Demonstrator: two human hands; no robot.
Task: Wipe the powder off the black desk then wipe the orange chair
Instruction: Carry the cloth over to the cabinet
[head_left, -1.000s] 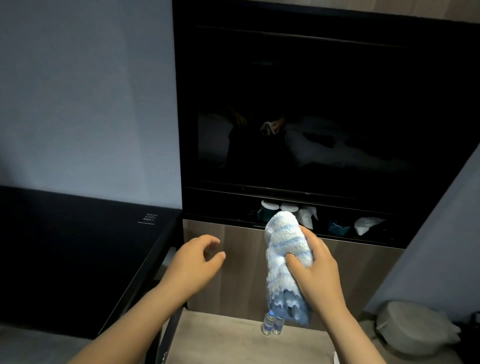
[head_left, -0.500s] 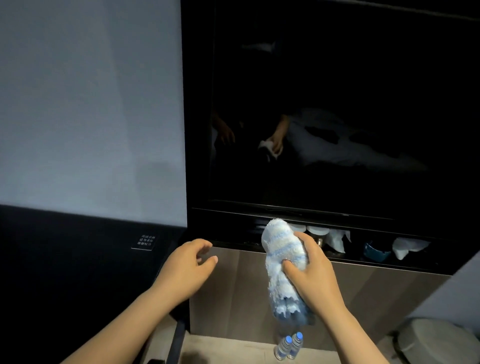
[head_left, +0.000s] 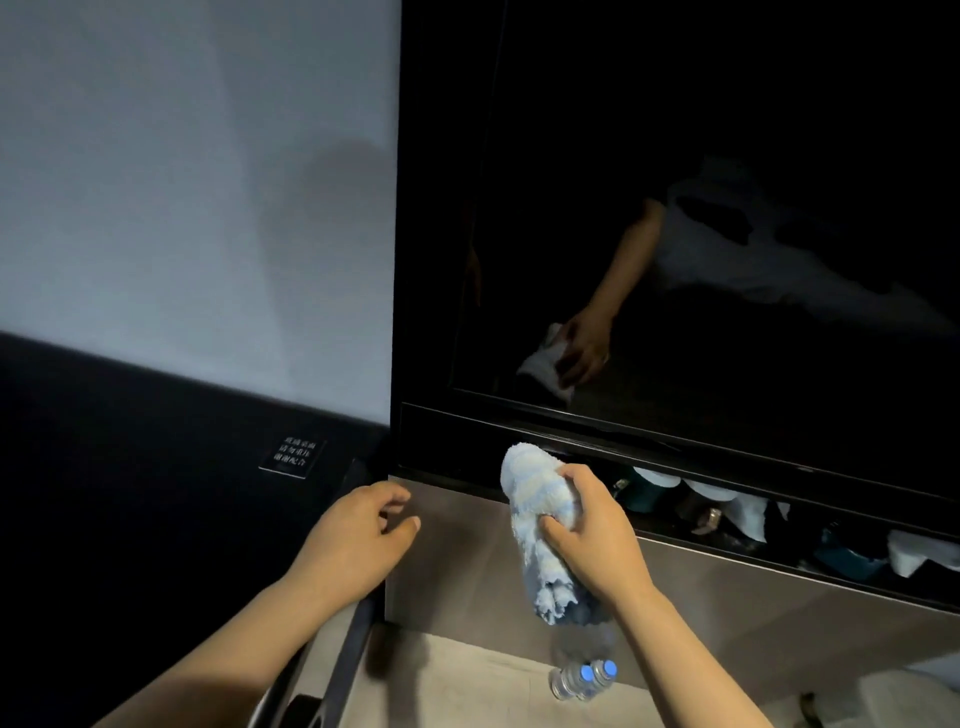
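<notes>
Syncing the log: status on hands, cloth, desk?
Right hand grips cloth, near cabinet front. Left hand loosely curled, empty. Black desk at left, cloth not on it; powder not discernible. Two water bottles below.

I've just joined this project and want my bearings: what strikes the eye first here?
The pale blue cloth, gripped in the right hand at centre, stands out. Above it a large glossy black screen mirrors the arm and cloth. The left hand hovers empty to its left, and two water bottles sit below.
</notes>
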